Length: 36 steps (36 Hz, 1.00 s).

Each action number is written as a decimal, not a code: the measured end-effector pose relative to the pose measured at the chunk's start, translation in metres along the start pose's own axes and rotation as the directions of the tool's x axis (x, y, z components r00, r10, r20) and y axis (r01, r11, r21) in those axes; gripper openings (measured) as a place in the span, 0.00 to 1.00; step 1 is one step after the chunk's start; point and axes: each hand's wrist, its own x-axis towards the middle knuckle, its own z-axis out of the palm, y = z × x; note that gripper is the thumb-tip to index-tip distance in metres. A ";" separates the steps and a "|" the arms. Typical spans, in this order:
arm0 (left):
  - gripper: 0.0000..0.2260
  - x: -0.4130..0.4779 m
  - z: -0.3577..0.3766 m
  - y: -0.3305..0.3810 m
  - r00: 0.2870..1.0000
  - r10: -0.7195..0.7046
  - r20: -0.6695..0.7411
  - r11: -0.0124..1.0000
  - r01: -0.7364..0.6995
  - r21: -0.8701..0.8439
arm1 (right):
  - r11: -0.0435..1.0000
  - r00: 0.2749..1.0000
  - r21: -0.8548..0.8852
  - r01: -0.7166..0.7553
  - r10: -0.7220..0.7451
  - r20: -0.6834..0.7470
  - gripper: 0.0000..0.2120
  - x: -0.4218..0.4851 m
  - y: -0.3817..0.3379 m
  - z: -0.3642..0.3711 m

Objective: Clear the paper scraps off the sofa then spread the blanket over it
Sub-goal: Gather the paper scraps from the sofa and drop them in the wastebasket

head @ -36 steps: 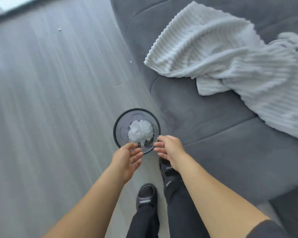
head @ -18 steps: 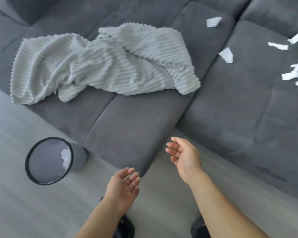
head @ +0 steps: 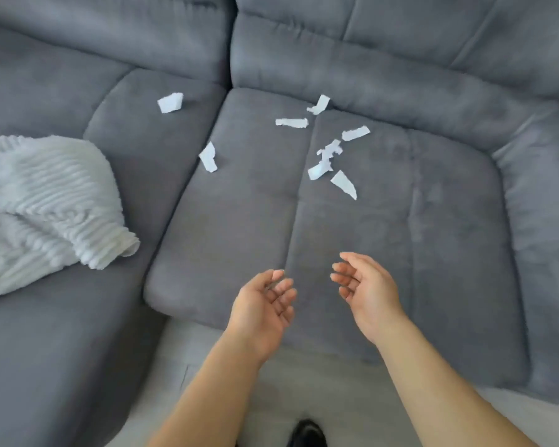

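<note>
You had eight torn white paper scraps [head: 291, 122] scattered on the grey sofa [head: 433, 221] | one ribbed white blanket [head: 46, 201] bunched left | your left hand [head: 262, 304], right hand [head: 367, 291]: fingers relaxed, empty.

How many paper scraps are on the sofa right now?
8. One scrap on the left cushion, one at the seam, six more on the middle cushion. The blanket may hide more.
</note>
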 end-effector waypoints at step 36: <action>0.24 0.243 0.111 0.115 0.859 0.138 0.492 0.911 -0.304 0.277 | 0.447 0.635 -0.450 0.773 -0.556 0.537 0.08 0.263 -0.089 0.030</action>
